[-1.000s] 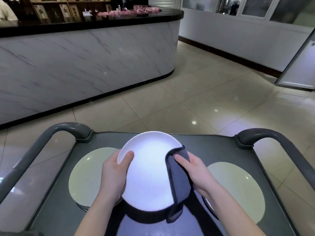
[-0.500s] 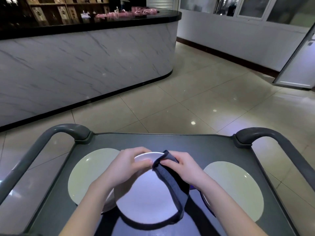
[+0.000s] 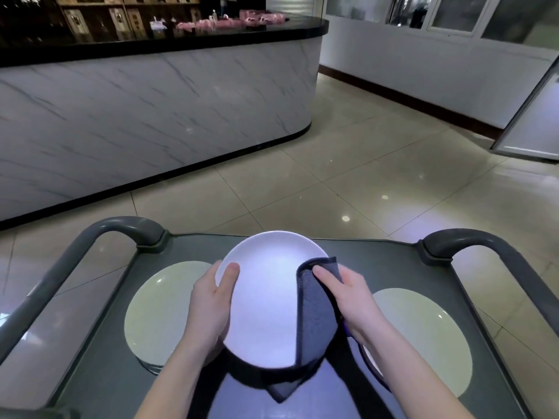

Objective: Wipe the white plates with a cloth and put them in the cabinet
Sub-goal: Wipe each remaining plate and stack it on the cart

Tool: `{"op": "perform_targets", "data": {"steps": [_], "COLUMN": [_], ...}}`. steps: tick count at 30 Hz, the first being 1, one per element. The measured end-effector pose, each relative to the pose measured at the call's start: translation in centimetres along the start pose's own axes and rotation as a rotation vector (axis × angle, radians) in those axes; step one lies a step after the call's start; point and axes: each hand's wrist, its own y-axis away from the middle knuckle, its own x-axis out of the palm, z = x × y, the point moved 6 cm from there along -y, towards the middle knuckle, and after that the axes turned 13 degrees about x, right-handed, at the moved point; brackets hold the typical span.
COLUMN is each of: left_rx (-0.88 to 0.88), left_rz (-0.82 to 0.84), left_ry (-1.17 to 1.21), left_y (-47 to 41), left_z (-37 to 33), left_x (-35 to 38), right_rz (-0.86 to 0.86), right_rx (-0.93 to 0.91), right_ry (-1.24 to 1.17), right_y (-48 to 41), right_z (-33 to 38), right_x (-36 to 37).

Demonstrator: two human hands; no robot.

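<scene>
Grey cart [image 3: 378,261]; marble counter [image 3: 151,116]; tiled floor [image 3: 363,176]

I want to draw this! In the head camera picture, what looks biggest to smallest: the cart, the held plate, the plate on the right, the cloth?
1. cart
2. held plate and right plate: about alike; the held one is nearer the camera, so unranked
3. cloth

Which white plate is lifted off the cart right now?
The middle plate: left hand holds it, right hand presses the grey cloth on it. The left plate and right plate lie on the cart.
</scene>
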Motion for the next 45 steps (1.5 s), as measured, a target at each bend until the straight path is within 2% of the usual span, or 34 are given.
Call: {"op": "perform_targets", "data": {"steps": [4, 7, 9, 12, 17, 19, 21, 25, 28, 30, 32, 34, 36, 38, 40, 42, 45], "left_rx": [0.242, 0.331, 0.338, 0.262, -0.049, -0.112, -0.091, 0.032, 0.179, 0.248, 0.286, 0.269, 0.199, 0.086, -0.069, -0.186, -0.149], "left_rz": [0.276, 0.403, 0.373, 0.247, -0.096, -0.120, -0.084, 0.052, 0.296, 0.483, 0.580, 0.524, 0.317, 0.109, -0.008, -0.088, -0.150], "left_ry": [-0.225, -0.341, -0.327, -0.206, 0.037, 0.063, 0.011, -0.008, -0.195, -0.328, -0.417, -0.371, -0.230, -0.131, -0.078, 0.002, -0.012], "left_y": [-1.0, -1.0, -1.0, -0.7, 0.5, 0.8, 0.9, -0.7, -1.9, -1.7, -1.5, -1.4, -1.3, -0.6, 0.6, 1.6, 1.5], "left_z": [-2.0, -2.4, -2.2, -1.8, 0.9, 1.4, 1.1, -1.1, -2.7, -2.9, -2.7, -2.4, -1.7, -0.1, 1.6, 2.9, 2.6], "left_x": [1.2, 2.3, 2.1, 0.9, -0.7, -0.4, 0.0, -0.3, 1.1, 2.8, 3.9, 3.6, 2.2, 0.6, 0.2, 0.6, 0.6], "right_rz": [0.066, 0.176, 0.188, 0.151, 0.077, 0.098, 0.092, 0.088, 0.079, 0.147, 0.209, 0.206, 0.122, -0.007, -0.087, -0.071, -0.015], "right_rx": [-0.209, -0.282, -0.288, -0.210, 0.059, 0.152, 0.170, 0.038, -0.120, -0.226, -0.269, -0.250, -0.211, -0.132, -0.004, 0.111, 0.161], "right_ry": [0.553, 0.717, 0.674, 0.464, -0.036, -0.142, -0.119, 0.127, 0.412, 0.621, 0.711, 0.673, 0.591, 0.386, 0.067, -0.215, -0.326], "right_y": [-0.2, 0.0, 0.0, -0.4, 0.0, 0.1, -0.1, -0.5, -0.2, 0.1, 0.3, 0.3, 0.0, -0.2, -0.4, -0.3, 0.0], "right_z": [3.6, 3.5, 3.0, 2.3, -3.3, -5.5, -5.4, -1.4, 2.1, 3.3, 3.0, 2.3, 1.9, 1.2, -0.2, -1.9, -3.1], "right_x": [1.7, 3.7, 4.0, 2.6, 0.6, 0.8, 0.4, -0.5, 0.6, 2.6, 4.0, 3.9, 2.7, 0.9, -0.4, -0.4, 0.1]}}
